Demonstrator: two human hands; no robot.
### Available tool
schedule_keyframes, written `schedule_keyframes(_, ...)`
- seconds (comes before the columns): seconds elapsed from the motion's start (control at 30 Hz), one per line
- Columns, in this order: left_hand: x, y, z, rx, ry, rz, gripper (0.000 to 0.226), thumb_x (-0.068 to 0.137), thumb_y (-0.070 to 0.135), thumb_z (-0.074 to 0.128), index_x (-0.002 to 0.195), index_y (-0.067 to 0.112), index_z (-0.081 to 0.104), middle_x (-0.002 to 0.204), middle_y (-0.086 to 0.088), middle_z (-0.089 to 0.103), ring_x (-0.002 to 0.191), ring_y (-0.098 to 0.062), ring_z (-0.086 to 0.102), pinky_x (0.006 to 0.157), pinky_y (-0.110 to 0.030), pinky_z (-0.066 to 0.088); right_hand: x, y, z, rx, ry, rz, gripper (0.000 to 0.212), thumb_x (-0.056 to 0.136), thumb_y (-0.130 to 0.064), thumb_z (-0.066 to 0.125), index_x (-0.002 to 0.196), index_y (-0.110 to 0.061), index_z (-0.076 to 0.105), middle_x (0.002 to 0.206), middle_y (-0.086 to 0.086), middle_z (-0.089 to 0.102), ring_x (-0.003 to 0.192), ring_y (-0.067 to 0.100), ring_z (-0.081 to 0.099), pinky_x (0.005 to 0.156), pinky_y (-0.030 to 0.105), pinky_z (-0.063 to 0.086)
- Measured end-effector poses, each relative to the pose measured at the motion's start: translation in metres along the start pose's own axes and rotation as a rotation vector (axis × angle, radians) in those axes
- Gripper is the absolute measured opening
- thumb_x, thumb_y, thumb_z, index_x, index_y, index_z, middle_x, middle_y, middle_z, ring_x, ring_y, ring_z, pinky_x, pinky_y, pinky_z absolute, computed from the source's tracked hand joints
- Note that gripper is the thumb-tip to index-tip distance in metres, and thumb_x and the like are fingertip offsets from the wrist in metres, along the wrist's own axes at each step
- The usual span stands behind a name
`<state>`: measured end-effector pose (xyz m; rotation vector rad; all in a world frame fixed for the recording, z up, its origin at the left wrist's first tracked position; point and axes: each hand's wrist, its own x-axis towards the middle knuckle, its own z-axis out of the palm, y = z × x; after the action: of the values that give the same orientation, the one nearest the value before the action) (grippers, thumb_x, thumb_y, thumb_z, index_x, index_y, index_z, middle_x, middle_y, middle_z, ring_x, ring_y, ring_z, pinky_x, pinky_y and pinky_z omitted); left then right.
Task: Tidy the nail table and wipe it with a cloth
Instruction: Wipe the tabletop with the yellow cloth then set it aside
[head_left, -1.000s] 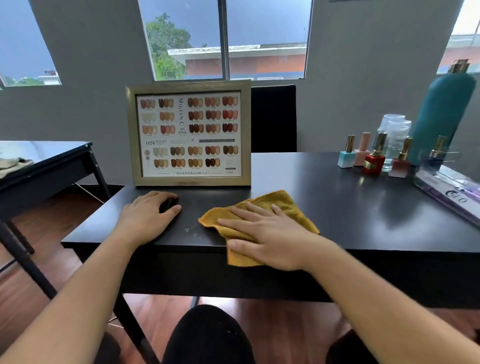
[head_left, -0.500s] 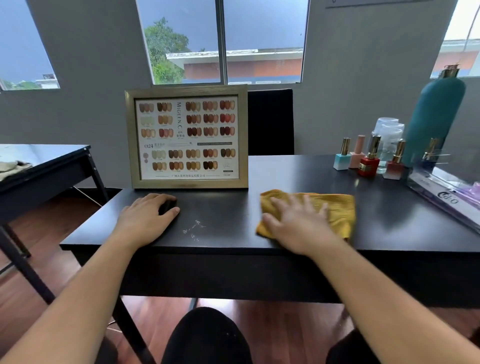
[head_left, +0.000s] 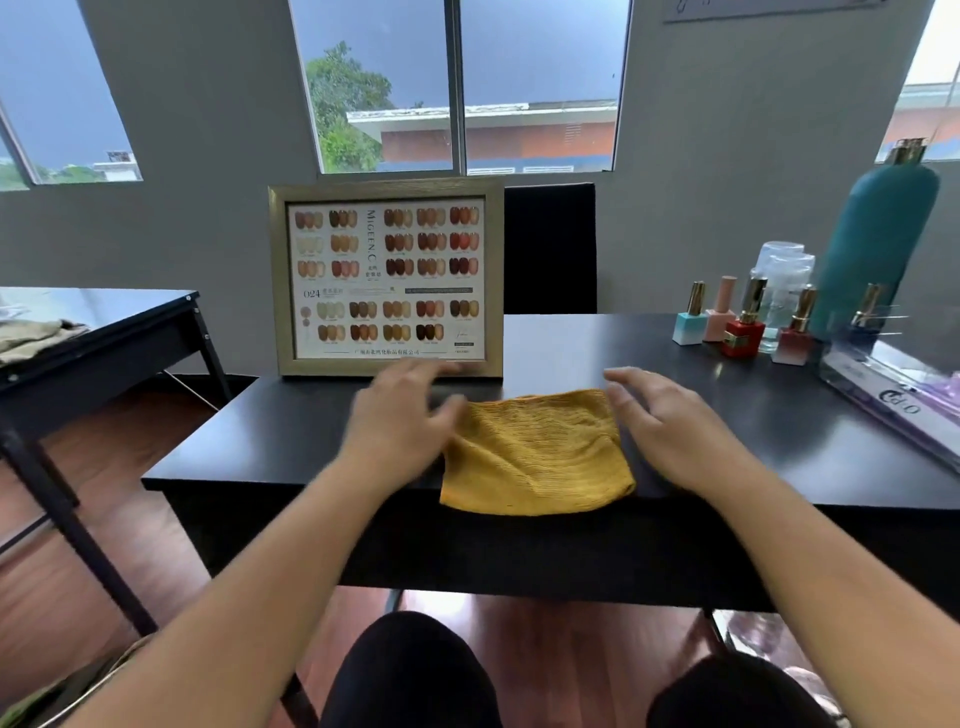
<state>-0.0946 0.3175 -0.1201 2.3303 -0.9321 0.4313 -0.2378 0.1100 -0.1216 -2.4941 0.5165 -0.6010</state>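
Hands: left hand (head_left: 400, 415) and right hand (head_left: 670, 426) were both unclenched, fingers spread, flanking the cloth; left thumb at its left edge, contact unclear from motion blur; nothing grasped.
Cloth: yellow cloth (head_left: 535, 457) lay flat at the near edge of the black nail table (head_left: 727, 447), front hem hanging slightly over.
Handling: likely soft, light, limp; best pinched at the far corners or pressed flat under a palm.
Unclear: fingertips blurred; clear box (head_left: 893, 384) at right cut off; polish bottles (head_left: 737, 327) partly overlapped.
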Motion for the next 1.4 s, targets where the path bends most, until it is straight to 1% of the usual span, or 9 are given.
schedule_keyframes(0.1,-0.006,0.061,0.032,0.066,-0.222,0.13,0.052,0.089,0.052,0.044,0.136,0.03,0.041,0.14,0.004,0.044,0.127,-0.017,0.042,0.103,-0.043,0.038,-0.003,0.012,0.005,-0.09,-0.057,0.031,0.037,0.098,-0.036,0.04,0.131,-0.027,0.052,0.135,-0.003,0.055,0.125,0.017,0.048,0.104,0.039,0.037)
schedule_keyframes(0.23,-0.014,0.089,0.062,0.241,-0.48,0.057,0.067,0.089,0.064,0.023,0.147,0.031,0.017,0.157,0.001,0.016,0.145,-0.021,0.011,0.114,-0.055,0.009,-0.001,0.012,0.009,-0.195,-0.031,0.021,0.036,0.097,-0.028,0.04,0.131,-0.027,0.053,0.137,-0.004,0.054,0.126,0.018,0.047,0.103,0.033,0.035)
schedule_keyframes(0.37,-0.027,0.075,0.064,0.286,-0.388,0.147,0.062,0.089,0.065,0.015,0.146,0.042,0.014,0.158,0.007,0.013,0.146,-0.017,0.008,0.115,-0.05,0.007,-0.001,0.014,0.009,-0.188,-0.017,0.018,0.034,0.097,-0.027,0.04,0.126,-0.03,0.057,0.132,-0.004,0.059,0.121,0.018,0.051,0.101,0.034,0.037)
schedule_keyframes(0.5,-0.021,0.042,0.044,0.273,-0.521,0.208,0.058,0.087,0.069,0.013,0.142,0.054,0.004,0.158,0.017,0.004,0.145,-0.008,0.0,0.118,-0.043,0.004,-0.002,0.014,0.008,-0.185,-0.014,0.02,0.032,0.097,-0.028,0.04,0.125,-0.032,0.056,0.129,-0.002,0.06,0.119,0.02,0.052,0.096,0.032,0.037)
schedule_keyframes(0.8,-0.003,0.026,0.04,0.237,-0.493,-0.199,0.064,0.086,0.071,0.009,0.145,0.046,0.009,0.159,0.005,0.002,0.146,-0.025,-0.001,0.115,-0.054,-0.001,-0.002,0.013,0.009,-0.209,-0.022,0.016,0.033,0.098,-0.024,0.038,0.124,-0.027,0.058,0.131,-0.003,0.058,0.121,0.021,0.05,0.099,0.034,0.035)
schedule_keyframes(0.9,-0.01,0.055,0.053,0.253,-0.493,-0.082,0.069,0.08,0.077,0.004,0.143,0.05,0.012,0.159,0.001,0.005,0.145,-0.031,0.0,0.111,-0.059,-0.001,-0.001,0.014,0.009,-0.222,-0.027,0.006,0.032,0.098,-0.024,0.038,0.123,-0.027,0.059,0.131,-0.003,0.059,0.12,0.021,0.051,0.101,0.036,0.037)
schedule_keyframes(1.03,-0.022,0.048,0.047,0.236,-0.458,0.205,0.052,0.089,0.067,0.016,0.14,0.055,0.019,0.158,0.01,0.014,0.145,-0.017,0.008,0.115,-0.048,0.011,-0.002,0.014,0.008,-0.207,-0.038,-0.001,0.031,0.098,-0.026,0.038,0.12,-0.029,0.06,0.129,-0.005,0.06,0.119,0.019,0.051,0.099,0.035,0.038)
schedule_keyframes(1.13,-0.023,0.019,0.029,0.179,-0.455,0.257,0.049,0.09,0.065,0.02,0.138,0.056,0.02,0.154,0.02,0.019,0.143,-0.006,0.014,0.115,-0.043,0.015,-0.002,0.014,0.008,-0.2,-0.036,-0.001,0.031,0.098,-0.026,0.039,0.12,-0.029,0.061,0.129,-0.008,0.059,0.12,0.018,0.05,0.099,0.034,0.036)
schedule_keyframes(1.4,-0.004,-0.049,0.0,0.324,-0.423,-0.301,0.055,0.087,0.069,0.017,0.14,0.055,0.014,0.158,0.008,0.012,0.145,-0.023,0.008,0.113,-0.06,0.003,0.0,0.014,0.008,-0.219,-0.031,0.011,0.03,0.098,-0.027,0.039,0.12,-0.031,0.06,0.131,-0.008,0.058,0.12,0.018,0.05,0.096,0.034,0.036)
